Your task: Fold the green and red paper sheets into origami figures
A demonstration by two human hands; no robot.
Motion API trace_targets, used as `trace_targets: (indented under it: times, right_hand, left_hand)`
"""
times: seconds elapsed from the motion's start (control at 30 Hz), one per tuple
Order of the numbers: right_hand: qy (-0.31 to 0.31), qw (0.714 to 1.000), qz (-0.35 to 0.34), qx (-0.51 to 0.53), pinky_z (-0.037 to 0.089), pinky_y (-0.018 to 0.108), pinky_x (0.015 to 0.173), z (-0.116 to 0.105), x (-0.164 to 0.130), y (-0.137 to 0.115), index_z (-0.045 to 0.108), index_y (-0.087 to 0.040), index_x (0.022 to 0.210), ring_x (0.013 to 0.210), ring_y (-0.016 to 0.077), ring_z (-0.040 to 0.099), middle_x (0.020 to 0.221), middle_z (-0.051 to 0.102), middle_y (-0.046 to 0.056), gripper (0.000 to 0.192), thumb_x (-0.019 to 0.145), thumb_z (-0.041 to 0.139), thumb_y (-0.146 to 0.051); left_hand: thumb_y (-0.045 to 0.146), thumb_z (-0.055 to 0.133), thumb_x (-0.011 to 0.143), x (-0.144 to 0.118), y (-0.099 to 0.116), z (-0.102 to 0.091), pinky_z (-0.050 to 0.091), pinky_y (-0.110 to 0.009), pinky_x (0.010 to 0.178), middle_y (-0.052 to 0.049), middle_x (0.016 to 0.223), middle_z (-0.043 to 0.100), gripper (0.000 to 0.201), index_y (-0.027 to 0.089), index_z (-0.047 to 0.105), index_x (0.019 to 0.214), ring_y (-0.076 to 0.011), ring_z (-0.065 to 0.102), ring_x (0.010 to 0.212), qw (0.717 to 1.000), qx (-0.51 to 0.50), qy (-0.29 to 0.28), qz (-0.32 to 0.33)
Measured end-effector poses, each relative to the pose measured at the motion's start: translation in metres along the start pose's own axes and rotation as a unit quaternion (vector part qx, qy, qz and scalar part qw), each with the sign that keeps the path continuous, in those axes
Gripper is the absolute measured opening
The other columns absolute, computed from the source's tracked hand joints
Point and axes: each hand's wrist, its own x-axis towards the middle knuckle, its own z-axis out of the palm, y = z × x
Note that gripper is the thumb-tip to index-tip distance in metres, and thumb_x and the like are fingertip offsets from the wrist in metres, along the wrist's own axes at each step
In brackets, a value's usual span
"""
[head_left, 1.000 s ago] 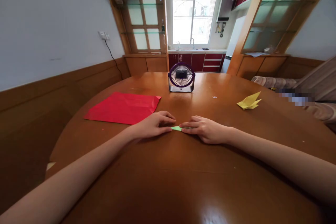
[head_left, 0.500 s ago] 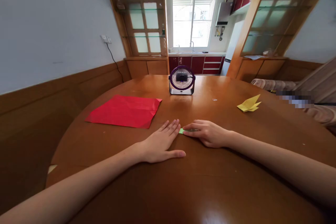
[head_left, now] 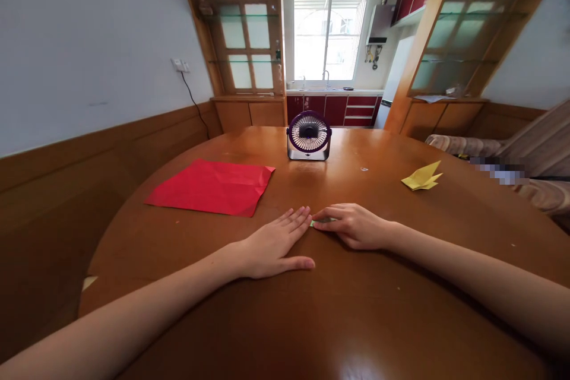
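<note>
A small piece of green paper (head_left: 313,224) lies on the table between my hands, mostly covered by fingers. My left hand (head_left: 276,244) rests flat on the table with its fingers stretched out and its thumb apart; the fingertips reach the paper's left end. From the other side my right hand (head_left: 351,225) is closed on the green paper, thumb and forefinger pinching it. How the paper is folded is hidden. To the left lies a creased sheet of red paper (head_left: 214,187). A folded yellow paper shape (head_left: 421,178) with pointed tips sits at the right.
A small purple fan (head_left: 309,133) stands on the far side of the round wooden table (head_left: 320,320). A small scrap (head_left: 364,169) lies right of it. Cushions or fabric (head_left: 467,143) show past the right edge, and a black cord (head_left: 192,98) hangs along the left wall.
My left fingers have slid slightly right, closer to my right hand, so less of the green paper shows. The right hand has barely moved.
</note>
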Motion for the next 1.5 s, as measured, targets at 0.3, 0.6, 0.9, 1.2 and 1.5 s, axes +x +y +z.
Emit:
trace_targets:
  times: [0.3,0.6,0.9,1.2,1.5]
  right_hand:
    - [-0.005,1.0,-0.017,0.002,0.053,0.036,0.084,-0.003,-0.004,0.004,0.061,-0.016,0.127,0.098,0.0205,0.067,0.126,0.064,0.012,0.042,0.089,0.043,-0.011]
    - [0.02,0.999,-0.017,0.037,0.052,0.037,0.089,0.004,-0.009,0.01,0.059,-0.018,0.129,0.106,0.0214,0.062,0.122,0.063,0.012,0.046,0.087,0.042,-0.008]
    - [0.011,0.998,-0.051,0.044,0.05,0.042,0.091,0.001,-0.003,0.009,0.061,-0.011,0.125,0.104,0.0245,0.058,0.117,0.062,0.018,0.042,0.087,0.042,-0.008]
    - [0.015,0.998,-0.048,0.021,0.053,0.04,0.087,0.002,-0.007,0.011,0.061,-0.014,0.125,0.1,0.0226,0.061,0.115,0.063,0.016,0.041,0.088,0.042,-0.011]
    - [0.022,0.997,-0.043,0.052,0.052,0.038,0.097,0.006,-0.02,0.013,0.057,-0.013,0.13,0.117,0.0217,0.058,0.126,0.06,0.016,0.044,0.089,0.041,-0.009]
  left_hand:
    - [0.065,0.042,0.092,0.001,-0.005,-0.004,0.019,-0.043,0.12,-0.016,0.155,0.021,0.08,0.011,0.03,0.15,-0.0283,0.018,0.146,0.999,-0.021,0.033,0.033]
    - [0.029,0.039,0.101,0.005,-0.038,-0.002,0.035,-0.036,0.115,-0.005,0.138,0.055,0.038,0.02,0.053,0.136,-0.0172,0.047,0.133,0.981,-0.055,0.133,0.133]
    - [0.025,0.046,0.098,0.009,-0.033,-0.007,0.048,-0.039,0.095,-0.01,0.115,0.069,0.029,0.017,0.068,0.115,-0.0237,0.061,0.109,0.956,0.024,0.221,0.193]
    - [0.027,0.041,0.099,0.014,-0.032,-0.012,0.041,-0.037,0.088,-0.006,0.092,0.071,0.033,0.019,0.073,0.1,-0.0169,0.057,0.08,0.969,0.008,0.195,0.152]
    - [0.028,0.04,0.099,0.012,-0.032,-0.012,0.039,-0.039,0.089,-0.006,0.101,0.073,0.034,0.022,0.073,0.103,-0.0177,0.057,0.083,0.968,0.032,0.199,0.15]
